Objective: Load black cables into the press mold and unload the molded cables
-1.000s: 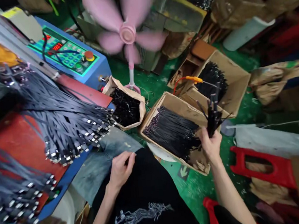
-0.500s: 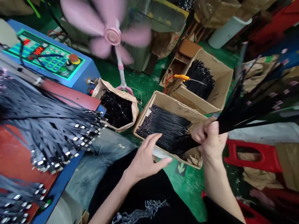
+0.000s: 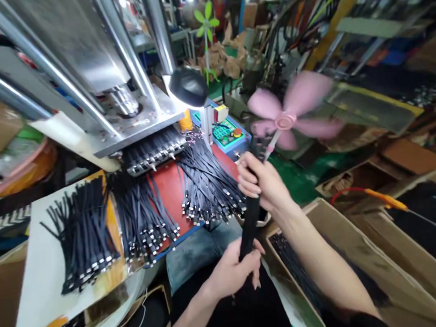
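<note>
A bundle of flat black cables point(image 3: 249, 226) stands steeply tilted before my body. My right hand point(image 3: 266, 182) is closed round its upper part, and the top ends stick out above the fist. Lower down, my left hand point(image 3: 235, 269) has its fingers and thumb round the same bundle; its bottom end is hard to make out against the black shirt. Left of my hands, a fan-shaped pile of black cables point(image 3: 208, 184) with bright metal plug ends lies on the red worktop point(image 3: 169, 187). Another cable pile point(image 3: 142, 208) sits beside it.
A press with steel columns point(image 3: 132, 55) rises at the left, above a row of cables in a fixture point(image 3: 155, 150). A white board point(image 3: 41, 255) carries more cables. A spinning pink fan point(image 3: 285, 121) stands ahead. Cardboard boxes point(image 3: 358, 253) with cables are at the right, near an orange-handled tool point(image 3: 387, 199).
The view has swung left toward the press. My right hand has carried the cable bundle from above the boxes to the worktop's edge, and my left hand, open before, has closed on it.
</note>
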A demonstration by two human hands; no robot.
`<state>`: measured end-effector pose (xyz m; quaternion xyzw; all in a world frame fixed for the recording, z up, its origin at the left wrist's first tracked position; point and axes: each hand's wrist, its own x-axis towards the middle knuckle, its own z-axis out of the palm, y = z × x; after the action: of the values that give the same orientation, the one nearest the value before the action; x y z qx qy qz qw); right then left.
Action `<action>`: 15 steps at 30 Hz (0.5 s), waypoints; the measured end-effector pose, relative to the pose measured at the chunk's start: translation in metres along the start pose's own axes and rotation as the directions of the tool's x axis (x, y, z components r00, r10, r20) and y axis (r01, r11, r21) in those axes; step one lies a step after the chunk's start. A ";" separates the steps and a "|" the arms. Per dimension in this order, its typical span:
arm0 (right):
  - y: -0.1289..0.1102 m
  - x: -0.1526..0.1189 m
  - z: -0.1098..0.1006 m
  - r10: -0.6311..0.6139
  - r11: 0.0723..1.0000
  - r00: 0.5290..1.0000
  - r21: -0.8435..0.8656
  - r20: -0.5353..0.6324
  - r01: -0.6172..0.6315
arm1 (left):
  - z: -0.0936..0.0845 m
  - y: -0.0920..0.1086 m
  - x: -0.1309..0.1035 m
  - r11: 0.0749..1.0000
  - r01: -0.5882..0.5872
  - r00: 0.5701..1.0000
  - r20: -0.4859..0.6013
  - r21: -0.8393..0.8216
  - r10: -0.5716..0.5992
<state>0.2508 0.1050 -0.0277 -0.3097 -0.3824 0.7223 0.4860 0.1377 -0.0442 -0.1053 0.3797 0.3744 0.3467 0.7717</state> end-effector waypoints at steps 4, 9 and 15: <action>0.020 0.099 0.044 0.208 0.957 0.978 -0.206 -0.002 -0.204 | -0.019 0.025 0.012 0.963 -0.129 0.962 -0.267 -0.236 0.063; 0.045 0.175 0.056 0.210 0.894 0.974 -0.387 -0.083 -0.226 | -0.041 0.036 0.010 0.879 -0.129 0.955 -0.297 -0.459 -0.015; 0.063 0.204 0.045 0.099 0.801 0.985 -0.576 -0.139 -0.162 | -0.048 0.000 -0.019 0.812 0.029 0.997 -0.039 -0.583 -0.064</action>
<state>0.1164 0.2709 -0.0738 -0.5061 -0.5386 0.5844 0.3350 0.0886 -0.0438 -0.1197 0.1061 0.2817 0.4361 0.8480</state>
